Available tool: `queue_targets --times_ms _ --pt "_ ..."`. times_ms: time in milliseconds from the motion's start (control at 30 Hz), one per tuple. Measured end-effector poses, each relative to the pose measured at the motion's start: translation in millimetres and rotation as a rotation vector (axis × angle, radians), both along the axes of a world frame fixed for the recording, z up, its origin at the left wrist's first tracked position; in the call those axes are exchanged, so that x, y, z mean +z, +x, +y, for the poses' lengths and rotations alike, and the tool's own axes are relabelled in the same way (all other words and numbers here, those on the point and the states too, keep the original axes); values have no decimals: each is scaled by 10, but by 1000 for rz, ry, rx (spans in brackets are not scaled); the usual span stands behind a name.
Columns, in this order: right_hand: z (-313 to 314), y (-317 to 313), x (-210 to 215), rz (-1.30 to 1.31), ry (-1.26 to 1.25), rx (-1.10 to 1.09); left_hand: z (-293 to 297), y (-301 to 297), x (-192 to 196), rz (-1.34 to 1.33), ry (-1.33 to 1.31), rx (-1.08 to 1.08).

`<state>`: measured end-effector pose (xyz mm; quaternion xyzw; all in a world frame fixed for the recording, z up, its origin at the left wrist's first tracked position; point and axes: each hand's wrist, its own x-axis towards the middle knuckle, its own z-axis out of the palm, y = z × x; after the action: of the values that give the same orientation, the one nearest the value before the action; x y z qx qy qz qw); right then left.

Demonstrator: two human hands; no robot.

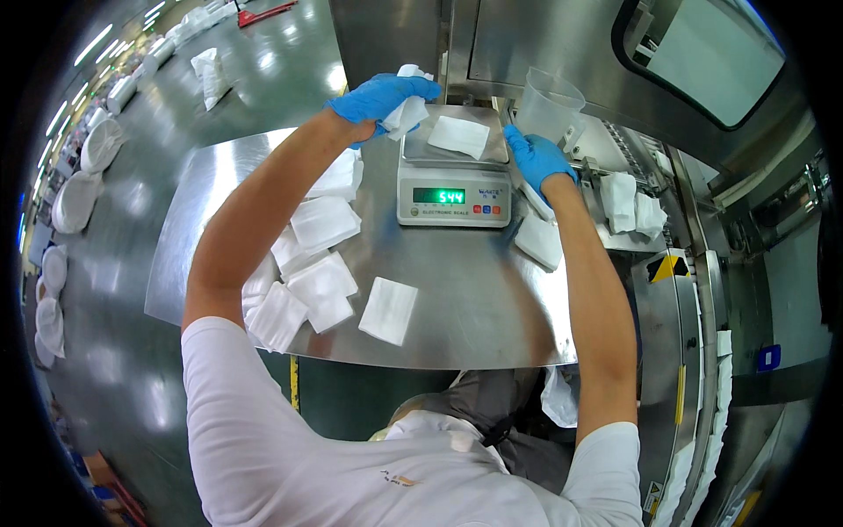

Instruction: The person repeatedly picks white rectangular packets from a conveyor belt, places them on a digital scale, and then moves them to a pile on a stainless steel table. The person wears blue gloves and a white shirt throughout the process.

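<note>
My left hand point(383, 98), in a blue glove, is raised beside the far left corner of the electronic scale point(453, 195). Its fingers are closed round a crumpled white folded cloth point(407, 118). One folded white cloth point(459, 137) lies flat on the scale's metal pan, under the lit green display. To the right of the pan is my blue-gloved right hand point(539, 160), thumb apart from the fingers, close to a clear plastic jug point(549, 104). I see nothing held in it. Below that hand, folded white cloths point(537, 240) rest against the scale's right side.
A loose pile of folded white cloths point(320, 285) covers the left of the steel table point(457, 303), with a single cloth point(388, 311) nearer me. On the right, a conveyor point(615, 145) and more white cloths point(620, 200) stand beside machine housing. A steel machine panel point(536, 44) rises behind the scale.
</note>
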<state>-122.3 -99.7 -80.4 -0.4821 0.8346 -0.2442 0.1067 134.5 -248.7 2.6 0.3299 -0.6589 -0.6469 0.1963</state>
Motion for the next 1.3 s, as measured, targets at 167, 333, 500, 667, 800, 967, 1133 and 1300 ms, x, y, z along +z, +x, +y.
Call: queue_targets --times_ms 167,333,500,667,800,967,1133,1300 --pt "26 90 22 19 23 -50 128 -180 12 -117 -23 -9" --pt "-118 173 -328 183 -91 59 205 -419 -200 117 118 -292" --pt "164 202 -166 -118 -242 -140 517 -563 -179 28 92 -286" --pt "973 -48 105 -1129 -585 4 1061 -647 -45 96 98 -367" --pt "1322 50 255 -1244 -633 105 1321 -677 42 203 -8 -413" --pt "1560 113 455 -799 -307 120 1316 -783 -55 132 -556 -520" --pt "1615 -19 482 -540 -155 56 1427 -760 49 113 -976 -629" --pt "1583 -111 281 -289 -61 69 1403 -860 -51 43 -1079 -660"
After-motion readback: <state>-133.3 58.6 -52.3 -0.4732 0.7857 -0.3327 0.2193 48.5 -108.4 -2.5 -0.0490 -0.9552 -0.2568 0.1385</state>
